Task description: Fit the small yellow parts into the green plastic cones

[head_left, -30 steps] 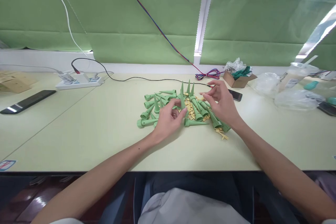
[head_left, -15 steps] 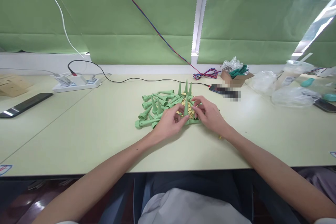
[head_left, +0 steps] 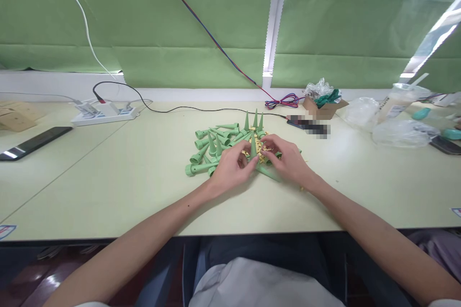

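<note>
My left hand (head_left: 234, 163) is closed around a green plastic spike (head_left: 253, 146), which stands almost upright, point up. Close on its right, my right hand (head_left: 286, 156) has thumb and forefinger drawn together over small yellow plastic pieces (head_left: 256, 143); whatever is between those fingertips is too small to make out. Many more green spikes (head_left: 201, 168) lie in a pile left of and behind my hands, and several stand on their wide ends. One loose spike (head_left: 268, 172) lies slanted below my fingers, partly hidden.
A black phone (head_left: 306, 124) on a cable lies behind my right hand. Farther right are a cardboard box (head_left: 326, 110), a plastic cup (head_left: 394, 103) and clear bags (head_left: 403, 133). On the left are a power strip (head_left: 108, 116) and a flat black device (head_left: 36, 143).
My right hand has dropped slightly. The spike in my left hand has tipped a little to the left, and the loose spike below has swung, its point now toward me.
</note>
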A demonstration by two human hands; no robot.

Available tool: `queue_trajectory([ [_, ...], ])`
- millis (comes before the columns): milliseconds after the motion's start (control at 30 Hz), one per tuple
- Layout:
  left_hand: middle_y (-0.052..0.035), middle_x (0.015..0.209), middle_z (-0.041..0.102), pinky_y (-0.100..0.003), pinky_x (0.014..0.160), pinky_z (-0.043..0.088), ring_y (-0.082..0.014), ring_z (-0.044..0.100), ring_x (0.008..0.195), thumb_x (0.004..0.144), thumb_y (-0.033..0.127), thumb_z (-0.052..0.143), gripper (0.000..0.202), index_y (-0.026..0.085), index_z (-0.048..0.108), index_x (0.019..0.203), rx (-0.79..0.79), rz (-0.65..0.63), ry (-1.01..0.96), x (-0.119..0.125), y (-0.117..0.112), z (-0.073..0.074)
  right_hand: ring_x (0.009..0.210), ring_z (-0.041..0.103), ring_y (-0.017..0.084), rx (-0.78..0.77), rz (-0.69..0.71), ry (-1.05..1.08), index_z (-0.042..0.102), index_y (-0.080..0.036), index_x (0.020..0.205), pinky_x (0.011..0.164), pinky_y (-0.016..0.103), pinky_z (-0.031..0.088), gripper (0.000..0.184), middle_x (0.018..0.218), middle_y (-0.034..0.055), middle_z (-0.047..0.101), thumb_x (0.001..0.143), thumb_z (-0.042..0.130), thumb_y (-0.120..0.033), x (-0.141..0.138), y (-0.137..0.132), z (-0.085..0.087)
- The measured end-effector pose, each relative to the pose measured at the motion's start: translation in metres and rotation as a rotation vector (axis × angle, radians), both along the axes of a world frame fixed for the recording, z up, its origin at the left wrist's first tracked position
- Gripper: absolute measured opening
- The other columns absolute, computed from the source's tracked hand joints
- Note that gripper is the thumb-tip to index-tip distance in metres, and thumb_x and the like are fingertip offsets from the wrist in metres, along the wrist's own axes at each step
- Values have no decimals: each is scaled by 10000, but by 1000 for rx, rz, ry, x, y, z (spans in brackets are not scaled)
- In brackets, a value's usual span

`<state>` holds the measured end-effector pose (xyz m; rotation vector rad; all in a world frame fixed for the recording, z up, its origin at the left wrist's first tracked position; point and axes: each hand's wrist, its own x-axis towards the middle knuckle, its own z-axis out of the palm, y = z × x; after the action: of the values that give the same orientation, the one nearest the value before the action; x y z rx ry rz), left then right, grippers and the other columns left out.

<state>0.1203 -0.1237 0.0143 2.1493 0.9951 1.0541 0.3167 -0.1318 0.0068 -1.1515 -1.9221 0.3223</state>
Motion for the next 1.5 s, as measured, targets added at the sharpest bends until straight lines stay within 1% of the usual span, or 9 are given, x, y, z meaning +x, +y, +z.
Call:
queue_trajectory([
  [100,87,481,440,-240,463,349,-105,432,423,863,313,604,146,214,500,838,-37,-89,72,-1,-2,2,881,670,224,20,-31,-2,605,-219,1059,779,348,545,144,1001,73,710,938,533,-247,0,-1,2],
  [233,54,562,497,-256,499,350,-124,474,509,846,298,597,169,215,468,776,-57,-186,232,-1,-3,-2,872,665,216,29,-35,20,603,-210,1012,771,344,556,114,1010,79,704,935,526,-244,0,-1,4],
  [333,41,604,530,-267,506,333,-140,488,545,853,292,584,151,221,462,802,-42,-154,277,0,-2,-6,857,668,214,3,-23,59,596,-213,1010,745,342,568,105,991,76,702,936,539,-261,0,-1,3],
  [500,45,578,513,-275,519,317,-150,474,547,875,289,561,119,225,470,832,-38,-114,279,-1,-1,-8,855,675,209,-6,-39,77,594,-216,1007,724,327,567,102,966,66,706,931,574,-280,0,-1,3],
  [667,31,662,508,-276,550,335,-137,477,585,853,268,590,167,211,449,784,5,-75,250,-1,1,-5,849,669,194,18,-51,80,606,-213,979,695,291,556,96,957,57,709,931,592,-295,1,-1,3],
  [800,13,740,495,-288,581,329,-133,460,623,850,233,593,210,200,416,743,59,-37,280,-2,3,-1,749,654,172,41,-52,74,632,-202,920,662,273,537,100,891,45,714,931,599,-295,0,0,4],
  [1100,-3,783,504,-303,593,330,-150,460,663,855,257,607,248,201,400,731,44,-35,313,-2,4,-5,681,637,166,60,-44,38,684,-200,901,653,278,515,120,833,37,735,941,594,-268,1,1,3],
  [1333,4,758,477,-303,603,347,-144,451,653,834,263,630,275,199,391,714,90,-71,318,-3,2,3,828,692,207,104,-14,24,708,-196,999,743,321,546,151,975,79,752,945,569,-219,3,3,0],
  [1500,17,723,477,-294,603,362,-126,449,612,843,292,646,261,193,430,734,110,-35,266,-2,2,2,867,705,214,87,-9,47,705,-199,1043,777,335,560,162,1005,81,752,935,584,-213,3,4,-2],
])
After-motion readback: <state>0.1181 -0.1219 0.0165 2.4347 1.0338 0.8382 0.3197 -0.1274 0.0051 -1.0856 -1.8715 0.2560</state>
